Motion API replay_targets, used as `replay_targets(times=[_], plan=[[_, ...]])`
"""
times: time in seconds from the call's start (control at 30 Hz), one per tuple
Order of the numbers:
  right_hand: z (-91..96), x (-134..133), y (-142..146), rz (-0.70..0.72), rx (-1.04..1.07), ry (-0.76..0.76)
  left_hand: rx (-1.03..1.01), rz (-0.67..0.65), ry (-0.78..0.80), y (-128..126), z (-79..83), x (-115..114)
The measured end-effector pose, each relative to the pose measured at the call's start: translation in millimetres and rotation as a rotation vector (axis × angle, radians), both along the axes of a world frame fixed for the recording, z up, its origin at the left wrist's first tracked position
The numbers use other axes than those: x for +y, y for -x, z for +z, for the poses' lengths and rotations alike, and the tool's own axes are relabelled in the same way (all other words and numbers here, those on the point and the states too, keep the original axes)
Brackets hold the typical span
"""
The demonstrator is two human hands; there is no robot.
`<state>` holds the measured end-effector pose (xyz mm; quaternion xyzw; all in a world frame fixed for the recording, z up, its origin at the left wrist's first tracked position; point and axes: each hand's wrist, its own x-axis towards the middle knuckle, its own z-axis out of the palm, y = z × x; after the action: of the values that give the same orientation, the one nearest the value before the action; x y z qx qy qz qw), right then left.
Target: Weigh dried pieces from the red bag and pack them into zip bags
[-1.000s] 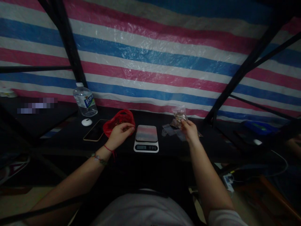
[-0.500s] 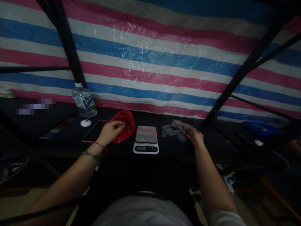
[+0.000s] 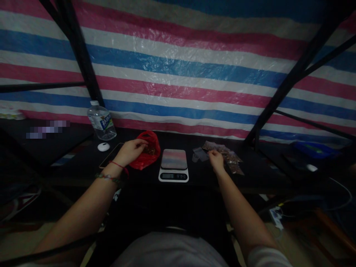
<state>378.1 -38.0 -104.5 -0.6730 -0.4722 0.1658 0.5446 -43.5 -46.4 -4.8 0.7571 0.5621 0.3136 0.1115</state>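
Observation:
My left hand (image 3: 132, 151) is at the mouth of a red plastic bag (image 3: 143, 161), its thumb and fingers pinched together on the bag's near-left rim. Small brown pieces (image 3: 151, 150) show inside the bag. To the right of a white kitchen scale (image 3: 174, 160), my right hand (image 3: 217, 161) has its fingertips closed on the edge of a small clear plastic bag (image 3: 201, 152). Behind and beside that hand lie several filled clear bags (image 3: 233, 158) with brown contents. A small clear cup (image 3: 195, 158) sits at the left of the flat bags. Nothing rests on the scale's plate.
A large clear bottle (image 3: 102, 121) stands at the back left. Before it are a white rounded case (image 3: 104, 147) and a dark tablet (image 3: 111, 157). Black metal posts (image 3: 83, 55) frame the table, with a striped tarp (image 3: 178, 74) behind. A blue tray (image 3: 315, 150) is far right.
My right hand has moved left, off the filled bags to the flat clear ones, uncovering more filled bags. My left hand has shifted slightly back toward the red bag's rim.

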Motion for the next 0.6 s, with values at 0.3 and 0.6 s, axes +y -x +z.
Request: replay_targets(times=[0.3,0.6], plan=[[-15.4,4.4,9.6,0.042,-0.244,-0.06,0.518,-0.195,0.259,-3.0,-16.7,59.1],[-11.5,-0.7,16.7,0.061,-0.338,-0.006,0.547,-0.153,0.301,-17.5,-59.8,69.8]])
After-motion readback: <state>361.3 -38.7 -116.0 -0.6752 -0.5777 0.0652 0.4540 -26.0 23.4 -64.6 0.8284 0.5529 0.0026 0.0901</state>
